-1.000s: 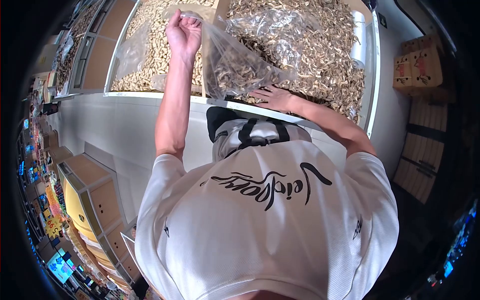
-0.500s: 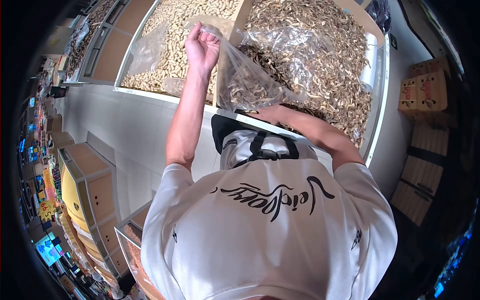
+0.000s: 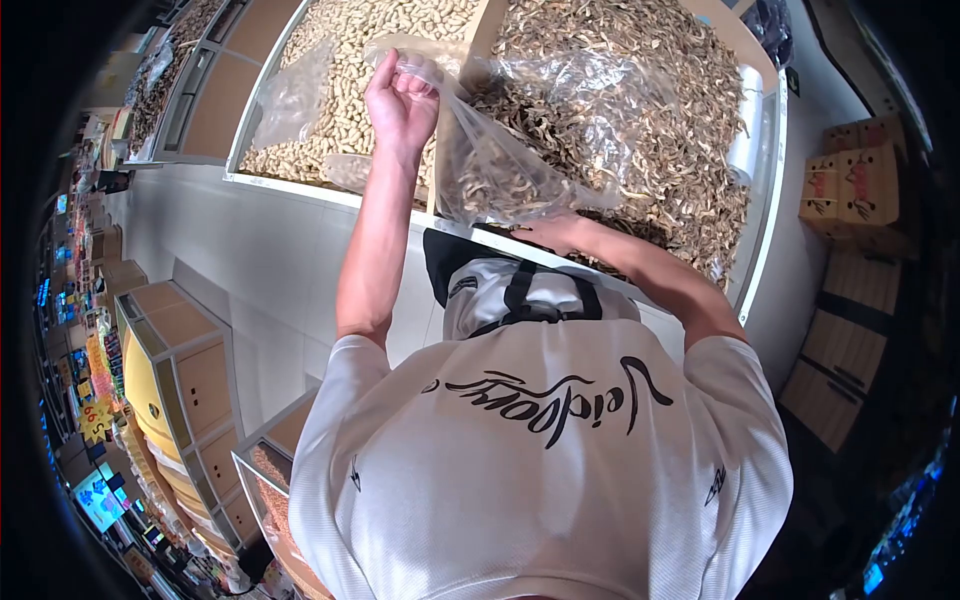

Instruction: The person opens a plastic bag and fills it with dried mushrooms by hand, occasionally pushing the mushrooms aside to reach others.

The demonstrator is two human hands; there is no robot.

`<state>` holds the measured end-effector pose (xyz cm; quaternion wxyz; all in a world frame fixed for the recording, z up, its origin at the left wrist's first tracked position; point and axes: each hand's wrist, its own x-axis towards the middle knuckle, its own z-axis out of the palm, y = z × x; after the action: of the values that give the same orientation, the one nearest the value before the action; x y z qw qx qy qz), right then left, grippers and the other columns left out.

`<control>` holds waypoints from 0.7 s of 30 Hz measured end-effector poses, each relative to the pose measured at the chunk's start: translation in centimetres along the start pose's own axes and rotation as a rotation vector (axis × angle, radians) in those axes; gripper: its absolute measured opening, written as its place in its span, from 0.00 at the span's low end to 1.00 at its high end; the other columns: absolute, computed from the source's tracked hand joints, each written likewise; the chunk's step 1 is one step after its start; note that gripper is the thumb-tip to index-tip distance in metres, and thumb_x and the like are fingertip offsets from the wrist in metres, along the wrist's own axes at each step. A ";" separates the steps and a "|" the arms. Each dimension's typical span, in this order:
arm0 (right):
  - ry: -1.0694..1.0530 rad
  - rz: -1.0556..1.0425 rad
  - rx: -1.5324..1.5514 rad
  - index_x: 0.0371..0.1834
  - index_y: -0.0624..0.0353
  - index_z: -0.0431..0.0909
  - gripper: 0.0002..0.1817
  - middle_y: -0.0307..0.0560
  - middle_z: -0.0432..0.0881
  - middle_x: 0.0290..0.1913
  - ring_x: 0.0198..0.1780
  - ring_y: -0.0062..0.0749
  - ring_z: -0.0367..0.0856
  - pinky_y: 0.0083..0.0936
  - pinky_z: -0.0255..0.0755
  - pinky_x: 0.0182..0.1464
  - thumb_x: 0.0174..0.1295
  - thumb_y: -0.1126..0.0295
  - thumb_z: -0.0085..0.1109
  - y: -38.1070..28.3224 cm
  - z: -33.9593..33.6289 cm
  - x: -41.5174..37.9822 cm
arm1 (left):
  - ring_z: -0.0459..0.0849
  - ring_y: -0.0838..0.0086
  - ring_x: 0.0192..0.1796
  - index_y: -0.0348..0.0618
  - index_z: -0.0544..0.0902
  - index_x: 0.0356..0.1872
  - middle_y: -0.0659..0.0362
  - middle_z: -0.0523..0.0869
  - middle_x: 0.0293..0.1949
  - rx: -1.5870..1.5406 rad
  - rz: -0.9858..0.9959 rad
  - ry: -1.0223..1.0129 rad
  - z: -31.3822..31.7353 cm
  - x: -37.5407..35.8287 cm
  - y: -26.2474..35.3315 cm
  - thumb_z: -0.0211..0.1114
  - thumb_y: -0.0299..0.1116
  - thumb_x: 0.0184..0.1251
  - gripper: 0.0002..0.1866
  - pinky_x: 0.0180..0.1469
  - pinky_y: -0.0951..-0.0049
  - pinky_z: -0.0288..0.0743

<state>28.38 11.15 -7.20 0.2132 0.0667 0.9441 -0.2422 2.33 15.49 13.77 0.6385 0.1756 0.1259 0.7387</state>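
Observation:
My left hand (image 3: 403, 105) is raised over the peanuts (image 3: 350, 95), its fingers closed on the gathered top of a clear plastic bag (image 3: 490, 165). The bag slants down to the right, and dried brown pieces show in or through its lower part. My right hand (image 3: 550, 232) is low at the front edge of the bin of dried brown pieces (image 3: 680, 120), which look like sliced mushrooms. It lies against the lower end of the bag. Bag and pieces partly cover its fingers, so their grip is hidden.
A wooden divider (image 3: 483, 40) separates the two bins. Clear plastic sheeting (image 3: 590, 90) lies on the brown pieces, and another clear bag (image 3: 290, 95) on the peanuts. A white roll (image 3: 745, 125) stands at the right rim. Cardboard boxes (image 3: 853, 185) are stacked further right.
My right hand has shifted slightly right and down along the front edge. My left hand keeps its hold on the bag, almost unmoved. The view has shifted a little.

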 end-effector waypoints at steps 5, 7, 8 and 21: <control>0.078 -0.014 -0.083 0.69 0.44 0.67 0.31 0.46 0.65 0.74 0.66 0.53 0.75 0.45 0.71 0.67 0.59 0.74 0.55 -0.2 0.5 -1.3 | 0.61 0.79 0.24 0.49 0.65 0.25 0.67 0.61 0.18 -0.022 0.006 -0.020 -0.1 -0.4 0.2 0.49 0.34 0.78 0.16 0.32 0.77 0.59; 0.157 -0.027 -0.122 0.68 0.44 0.69 0.29 0.47 0.65 0.74 0.65 0.54 0.76 0.45 0.72 0.67 0.60 0.73 0.53 0.1 1.6 -1.7 | 0.61 0.79 0.24 0.49 0.65 0.25 0.68 0.61 0.18 -0.034 -0.006 -0.027 -0.4 -0.4 0.2 0.49 0.34 0.78 0.16 0.32 0.77 0.59; 0.195 -0.034 -0.144 0.67 0.44 0.69 0.27 0.47 0.66 0.73 0.64 0.55 0.76 0.44 0.72 0.66 0.61 0.72 0.52 0.4 2.1 -1.9 | 0.61 0.79 0.24 0.49 0.65 0.25 0.68 0.61 0.18 -0.041 -0.009 -0.031 -0.6 -0.4 0.2 0.49 0.34 0.78 0.16 0.32 0.77 0.59; 0.150 0.180 -0.038 0.64 0.37 0.73 0.20 0.45 0.78 0.62 0.63 0.45 0.77 0.39 0.75 0.61 0.70 0.65 0.42 -1.1 2.1 -2.0 | 0.59 0.80 0.23 0.49 0.65 0.24 0.69 0.60 0.17 0.020 0.001 0.014 0.8 -2.5 -0.6 0.51 0.35 0.78 0.17 0.32 0.77 0.59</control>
<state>30.71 9.17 -7.52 0.1643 0.1652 0.9520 -0.1985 3.46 13.09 13.98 0.6355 0.1768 0.1380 0.7388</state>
